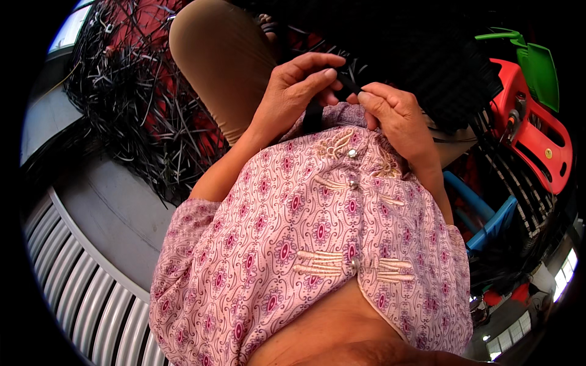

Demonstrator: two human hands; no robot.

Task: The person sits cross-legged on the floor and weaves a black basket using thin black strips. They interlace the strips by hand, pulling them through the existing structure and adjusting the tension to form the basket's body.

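Note:
Between my hands, above my lap, runs a short length of black strap [348, 82]. My left hand [296, 88] pinches its left end between thumb and fingers. At the other end my right hand [394, 110] is closed on it, thumb against the fingertips. A wider black band [313, 117] hangs below my left hand against the patterned shirt; whether it joins the strap I cannot tell. Beyond my right hand spreads a large dark textured mass [427, 55], its detail lost in shadow.
A tangled heap of black strips [137, 91] lies on red material at the left. Silver slatted metal seating [91, 293] stands at the lower left. On the right are a red plastic seat [537, 137], a green plastic piece [542, 73] and a blue plastic frame [491, 226].

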